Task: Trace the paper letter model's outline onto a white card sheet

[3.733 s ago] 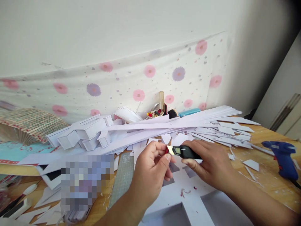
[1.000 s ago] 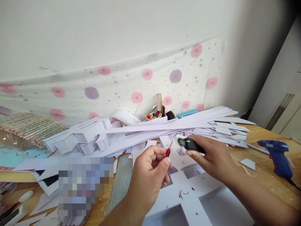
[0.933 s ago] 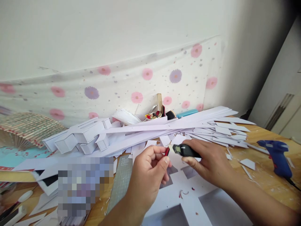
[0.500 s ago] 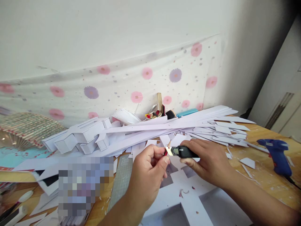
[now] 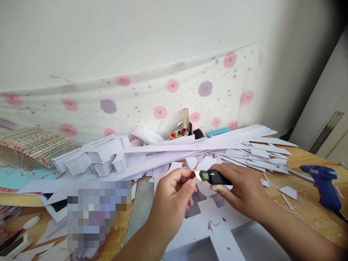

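Pinched between the thumb and fingers of my left hand (image 5: 174, 197) is a slim red-and-black pencil (image 5: 193, 175), mostly hidden by the fingers. My right hand (image 5: 241, 188) is wrapped around a black utility knife (image 5: 219, 177), its short blade pointing left at the pencil's end. Whether the blade touches the pencil, I cannot tell. Below both hands lies a white foam-board model (image 5: 195, 226) with box-shaped recesses. A few curled shavings (image 5: 213, 224) rest on top of it.
A blue glue gun (image 5: 324, 185) lies at right. White board strips (image 5: 231, 143) and offcuts pile up behind my hands. Another white model (image 5: 100, 154) stands back left, near a folding fan (image 5: 32, 145). A grey-green cutting mat (image 5: 140, 206) lies beside my left forearm.
The knife has tilted and shifted slightly right. A bare wooden pencil tip showed above the blade before; now it no longer stands out. The view has shifted slightly.
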